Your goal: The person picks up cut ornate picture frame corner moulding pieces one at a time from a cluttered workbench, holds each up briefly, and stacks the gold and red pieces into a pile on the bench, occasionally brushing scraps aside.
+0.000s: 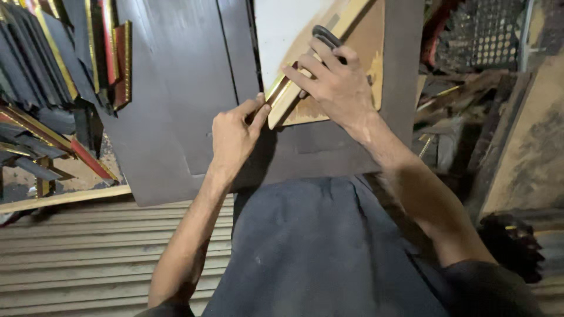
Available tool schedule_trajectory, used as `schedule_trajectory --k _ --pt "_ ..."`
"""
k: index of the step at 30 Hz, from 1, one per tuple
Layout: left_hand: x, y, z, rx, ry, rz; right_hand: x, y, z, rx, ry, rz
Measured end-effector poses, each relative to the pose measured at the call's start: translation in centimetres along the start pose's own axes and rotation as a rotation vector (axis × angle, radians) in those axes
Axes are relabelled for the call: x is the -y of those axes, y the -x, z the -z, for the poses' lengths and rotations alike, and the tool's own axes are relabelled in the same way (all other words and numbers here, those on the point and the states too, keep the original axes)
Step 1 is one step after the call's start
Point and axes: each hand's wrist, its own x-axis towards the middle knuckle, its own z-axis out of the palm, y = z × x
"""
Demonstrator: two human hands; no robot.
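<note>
A picture frame (294, 88) with a gold and wood moulding lies on a dark board (176, 88), with a white panel (282, 29) and a brown backing board (364, 47) showing. My left hand (232, 135) pinches the frame's near corner between thumb and fingers. My right hand (329, 76) presses on the moulding and grips a dark handled tool (326, 36) that rests on the frame's edge. What kind of tool it is I cannot tell.
Several dark and gold frame mouldings (53, 64) stand stacked at the left. Corrugated metal sheeting (76, 246) lies below them. Wooden boards (523, 135) and scrap pile up at the right. My dark trousers (323, 246) fill the lower middle.
</note>
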Motion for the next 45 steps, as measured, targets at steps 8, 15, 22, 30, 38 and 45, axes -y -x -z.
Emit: schedule_trajectory --k 8,15,22,30,38,45 --pt "4.1 -3.5 9.0 -0.517 -0.645 -0.195 -6.1 -6.9 -5.8 -0.167 -0.098 -0.072" --pt "8.6 -4.1 8.3 -0.472 -1.101 -0.024 -6.9 -8.2 -6.4 -0.096 -0.307 -0.152" --pt "8.5 -3.5 8.8 -0.448 -0.655 -0.068 -1.0 -3.1 0.0 0.046 -0.119 -0.058" --pt "9.7 -3.3 9.5 -0.552 -0.59 -0.021 1.8 -0.8 0.6 0.072 -0.721 -0.205" --pt "2.1 2.0 5.7 -0.442 -0.223 -0.071 7.0 4.8 3.4 -0.292 -0.794 -0.378" --pt "-3.4 4.4 -0.1 -0.269 -0.511 -0.503 5.0 2.0 3.0 0.203 -1.495 -0.951"
